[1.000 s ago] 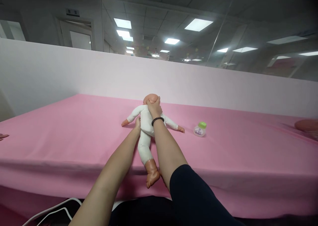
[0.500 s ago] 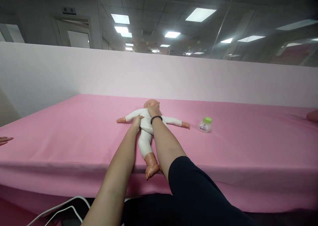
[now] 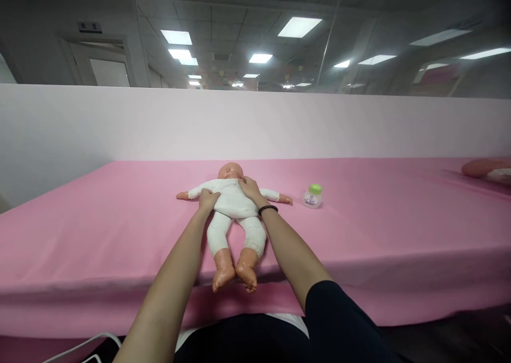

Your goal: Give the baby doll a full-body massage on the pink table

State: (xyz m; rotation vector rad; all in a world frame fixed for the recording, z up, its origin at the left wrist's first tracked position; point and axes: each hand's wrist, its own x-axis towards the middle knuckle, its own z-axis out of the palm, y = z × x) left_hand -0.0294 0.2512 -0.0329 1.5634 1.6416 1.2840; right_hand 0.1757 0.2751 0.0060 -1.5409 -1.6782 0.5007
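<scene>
A baby doll (image 3: 235,200) with a white cloth body and bare vinyl head, hands and feet lies stretched out on the pink-covered table. Its arms spread sideways and its feet reach the table's near edge. My left hand (image 3: 208,199) grips the doll's left-hand side in view, thumb on top, the other fingers mostly hidden. On the opposite side my right hand (image 3: 250,189) holds the upper torso near the shoulder, thumb towards the neck. A dark beaded band circles my right wrist.
A small clear jar with a green lid (image 3: 312,196) stands right of the doll. Another doll (image 3: 485,168) is partly visible at the far right. A white partition (image 3: 255,126) rises behind the pink cloth (image 3: 379,214). White cables (image 3: 93,341) hang at lower left.
My right hand has moved down from the doll's head to its upper side. Both doll legs now show. The view has shifted, bringing more of the far-right doll into sight.
</scene>
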